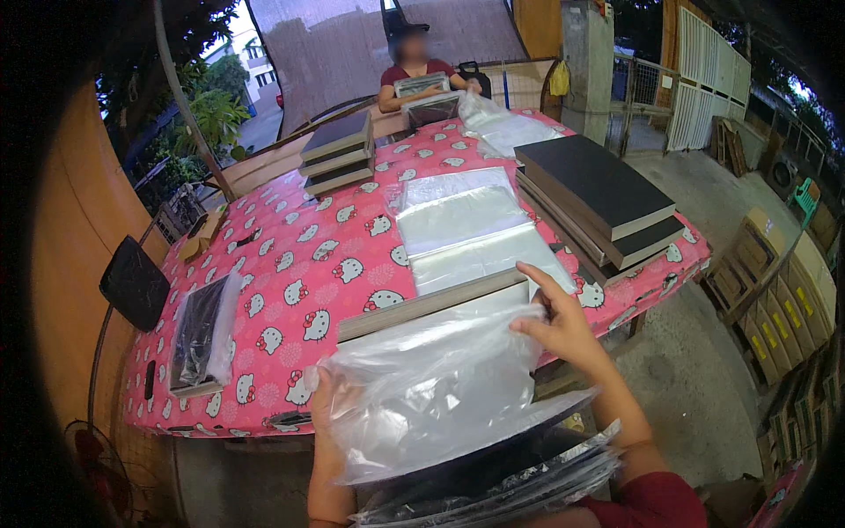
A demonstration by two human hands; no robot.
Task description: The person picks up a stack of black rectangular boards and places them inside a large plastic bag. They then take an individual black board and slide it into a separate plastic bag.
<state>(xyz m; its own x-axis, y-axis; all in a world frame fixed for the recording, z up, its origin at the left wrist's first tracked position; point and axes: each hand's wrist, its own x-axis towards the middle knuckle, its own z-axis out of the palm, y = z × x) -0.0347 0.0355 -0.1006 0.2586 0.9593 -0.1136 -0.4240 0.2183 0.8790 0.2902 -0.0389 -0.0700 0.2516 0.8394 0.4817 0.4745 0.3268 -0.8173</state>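
Note:
In front of me a thick, book-like block sits partly inside a clear plastic bag, its long grey-brown edge showing above the bag's mouth. My left hand grips the bag's left side, with its fingers mostly hidden behind the plastic. At the right end my right hand holds the block's corner and the bag's edge between thumb and fingers. Below the bag, close to my body, lie several plastic-wrapped dark pieces. Just beyond the block are layered piles of clear flat bags.
Black book-like blocks are stacked at the right and far left of the pink patterned tablecloth. A wrapped block lies at left, near a black fan-like panel. Across the table another person holds a block beside plastic sheets.

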